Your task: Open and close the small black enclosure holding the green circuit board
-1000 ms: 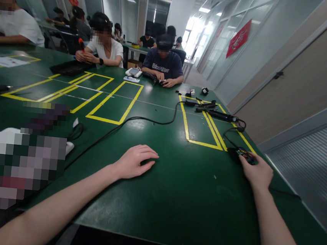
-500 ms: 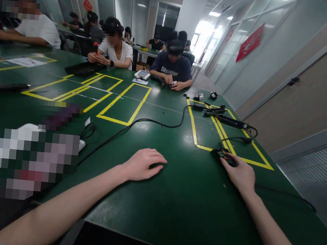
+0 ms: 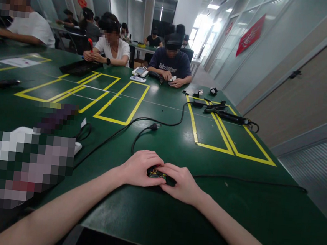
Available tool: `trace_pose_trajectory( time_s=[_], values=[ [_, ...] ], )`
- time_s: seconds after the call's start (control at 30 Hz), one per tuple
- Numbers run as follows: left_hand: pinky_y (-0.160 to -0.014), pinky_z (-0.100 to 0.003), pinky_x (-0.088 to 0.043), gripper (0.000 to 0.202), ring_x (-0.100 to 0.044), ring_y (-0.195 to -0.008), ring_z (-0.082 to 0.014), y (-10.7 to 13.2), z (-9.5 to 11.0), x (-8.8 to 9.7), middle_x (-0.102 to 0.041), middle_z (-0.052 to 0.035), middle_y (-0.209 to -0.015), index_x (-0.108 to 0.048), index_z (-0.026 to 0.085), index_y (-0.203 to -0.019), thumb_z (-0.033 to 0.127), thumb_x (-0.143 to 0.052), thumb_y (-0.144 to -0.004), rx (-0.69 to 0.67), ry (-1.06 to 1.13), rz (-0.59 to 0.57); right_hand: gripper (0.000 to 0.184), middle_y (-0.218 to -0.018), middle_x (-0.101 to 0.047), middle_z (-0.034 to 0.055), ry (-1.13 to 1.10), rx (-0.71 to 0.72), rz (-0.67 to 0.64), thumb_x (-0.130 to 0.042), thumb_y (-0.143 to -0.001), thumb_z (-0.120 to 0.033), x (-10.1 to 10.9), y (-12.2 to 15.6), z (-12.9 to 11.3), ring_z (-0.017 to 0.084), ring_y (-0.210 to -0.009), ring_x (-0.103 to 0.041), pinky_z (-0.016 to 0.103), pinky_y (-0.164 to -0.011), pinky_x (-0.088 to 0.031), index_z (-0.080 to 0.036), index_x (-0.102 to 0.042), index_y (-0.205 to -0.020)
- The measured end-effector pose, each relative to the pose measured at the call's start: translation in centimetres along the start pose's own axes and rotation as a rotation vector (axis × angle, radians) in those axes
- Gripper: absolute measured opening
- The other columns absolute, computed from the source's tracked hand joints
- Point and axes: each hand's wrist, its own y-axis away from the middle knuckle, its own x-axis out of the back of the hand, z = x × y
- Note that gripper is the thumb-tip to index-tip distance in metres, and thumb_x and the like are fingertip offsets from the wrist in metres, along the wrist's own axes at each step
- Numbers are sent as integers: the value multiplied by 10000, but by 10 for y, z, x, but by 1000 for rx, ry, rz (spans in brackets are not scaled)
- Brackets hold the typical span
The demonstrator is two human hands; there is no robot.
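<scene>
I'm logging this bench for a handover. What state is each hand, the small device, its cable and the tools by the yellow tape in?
left hand: on the table, closed on the small black device.
right hand: gripping the same device.
small black device: held between both hands.
black cable: slack on the green table.
loose plug: unplugged.
black tools: lying untouched.
</scene>
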Motion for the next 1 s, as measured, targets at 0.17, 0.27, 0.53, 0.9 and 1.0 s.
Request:
trace_pose_trajectory(
  time_s=[0.17, 0.27, 0.53, 0.9, 1.0],
  values=[
    [-820, -324, -535, 424, -698, -870, -217, 2, -4, 1, -748, -68, -967, -676, 180, -1103, 532, -742, -878, -14, -22, -75, 240, -1063, -780, 74, 39, 2, 104, -666, -960, -253, -1, 4, 5, 201, -894, -761, 293, -733, -599, -219, -677, -1198],
    [-863, -349, -545, 555, -699, -944, -246, 2, -6, 2, -742, -92, -1045, -638, 163, -1244, 517, -789, -844, -14, -64, -121, 191, -986, -787, 73, 127, 53, 179, -676, -958, -264, 2, 2, 4, 209, -800, -724, 337, -699, -566, -213, -689, -1142],
    [-1079, -461, -500, 551, -649, -1183, -291, 2, -8, 1, -704, -108, -1269, -604, 203, -1345, 390, -780, -857, 62, -97, -131, 299, -1043, -785, 96, 187, 28, 168, -647, -978, -249, 4, -1, 6, 266, -959, -677, 464, -852, -557, -235, -678, -1276],
    [-1095, -461, -489, 537, -662, -1182, -282, 3, -11, 1, -716, -112, -1259, -595, 210, -1372, 424, -726, -896, 67, -62, -85, 395, -1216, -752, 116, 111, 31, 190, -624, -960, -237, 1, -1, 13, 276, -1123, -709, 498, -978, -579, -250, -631, -1354],
    [-1079, -451, -505, 416, -675, -1149, -262, 3, -12, 2, -730, -105, -1227, -626, 197, -1325, 308, -656, -925, 66, -34, -61, 398, -1214, -749, 122, 84, 31, 174, -663, -932, -249, 4, -1, 14, 275, -1111, -712, 483, -958, -584, -238, -631, -1329]
  ],
)
